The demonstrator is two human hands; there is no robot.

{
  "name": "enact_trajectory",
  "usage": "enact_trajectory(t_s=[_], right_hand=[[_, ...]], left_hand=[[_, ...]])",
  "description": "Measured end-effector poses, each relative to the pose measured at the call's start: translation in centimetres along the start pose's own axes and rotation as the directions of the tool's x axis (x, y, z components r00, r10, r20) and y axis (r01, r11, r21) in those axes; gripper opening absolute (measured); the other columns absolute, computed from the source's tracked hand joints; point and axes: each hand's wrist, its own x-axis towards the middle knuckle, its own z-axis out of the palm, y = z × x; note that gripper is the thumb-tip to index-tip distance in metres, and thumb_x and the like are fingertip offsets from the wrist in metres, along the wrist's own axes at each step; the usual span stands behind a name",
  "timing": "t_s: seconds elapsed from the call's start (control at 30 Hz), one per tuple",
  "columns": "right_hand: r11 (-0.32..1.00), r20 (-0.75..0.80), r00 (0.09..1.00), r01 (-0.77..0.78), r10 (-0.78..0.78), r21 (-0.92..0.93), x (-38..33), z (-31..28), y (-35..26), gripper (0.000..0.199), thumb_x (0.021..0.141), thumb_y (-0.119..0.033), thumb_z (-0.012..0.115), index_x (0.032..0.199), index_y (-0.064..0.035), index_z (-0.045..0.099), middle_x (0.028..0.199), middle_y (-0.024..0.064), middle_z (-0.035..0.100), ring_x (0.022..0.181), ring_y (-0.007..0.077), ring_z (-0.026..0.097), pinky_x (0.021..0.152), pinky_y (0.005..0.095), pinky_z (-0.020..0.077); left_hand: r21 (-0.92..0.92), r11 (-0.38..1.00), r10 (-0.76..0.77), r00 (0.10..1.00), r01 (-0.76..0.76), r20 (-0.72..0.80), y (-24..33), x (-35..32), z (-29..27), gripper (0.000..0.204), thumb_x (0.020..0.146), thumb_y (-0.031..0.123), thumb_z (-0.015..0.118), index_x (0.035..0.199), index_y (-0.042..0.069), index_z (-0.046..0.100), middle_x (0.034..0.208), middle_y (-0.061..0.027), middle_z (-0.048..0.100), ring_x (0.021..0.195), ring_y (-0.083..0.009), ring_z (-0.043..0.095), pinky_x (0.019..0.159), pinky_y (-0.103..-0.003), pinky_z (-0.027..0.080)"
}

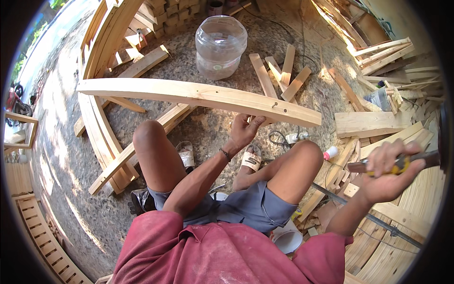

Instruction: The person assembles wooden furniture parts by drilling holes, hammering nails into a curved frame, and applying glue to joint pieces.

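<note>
Seems to be at the nailing step: driving a nail (275, 104) into a long wooden beam (198, 94), near its right end, with part of the shank apparently standing proud. Laid crosswise just beyond the knees (150, 137), and crossing over a curved wooden frame (99, 132) toward the left end. Gripping a hammer (430, 159) in the right hand (390, 168), with the fingers wrapped tight round the handle, out to the side and well apart from the beam, slightly blurred. Reaching with the left hand (245, 131) to the near edge of the beam, just below and left of the nail, with thumb and fingers drawn close together; impossible to tell whether clamped on the wood or on something hidden there. Probably calls next for a square blow on the nail, with the left fingers clear of the strike and the beam steadied. Pale, smooth-sawn timber in the beam, with squared edges, a few small dark marks and a bowed outline, perhaps partly due to the lens. Dark at the hammer's head, with a yellow patch on the handle. Clear, thin and rounded in the plastic tub (220, 47) beyond. Rough, mottled and dusty across the ground (61, 156), with flat, straight-cut offcuts (296, 84) near the tub and a broad pale board (366, 124) to the right, above angular scraps (340, 179).
</note>
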Motion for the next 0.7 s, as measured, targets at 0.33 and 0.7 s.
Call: enact_trajectory(t_s=[0.33, 0.7], right_hand=[[0.678, -0.037, 0.797, -0.537, 0.603, -0.502, -3.7, -2.0, 4.5, 0.031, 0.106, -0.036, 0.049, 0.107, -0.0054, 0.056, 0.059, -0.008, 0.041, 0.041, 0.001, 0.037, 0.033, 0.0194, 0.031], [0.593, 0.295, 0.763, -0.141, 0.576, -0.793, -6.8, -2.7, 8.8, 0.028, 0.102, -0.028, 0.053, 0.095, -0.0008, 0.059, 0.079, 0.0081, 0.061, 0.059, 0.0248, 0.057, 0.058, 0.04, 0.0467]], left_hand=[[0.082, 0.995, 0.057, 0.996, -0.052, -0.061, -0.6, -0.5, -0.5, 0.025, 0.095, 0.019, 0.069, 0.108, -0.002, 0.069, 0.092, -0.0082, 0.072, 0.087, -0.0112, 0.061, 0.077, -0.031, 0.051], [-0.004, 0.999, 0.054, 0.995, -0.054, -0.088, 0.1, 0.3, 0.0, 0.027, 0.096, 0.021, 0.068, 0.111, -0.001, 0.069, 0.098, -0.008, 0.074, 0.092, -0.0132, 0.063, 0.081, -0.033, 0.051]])
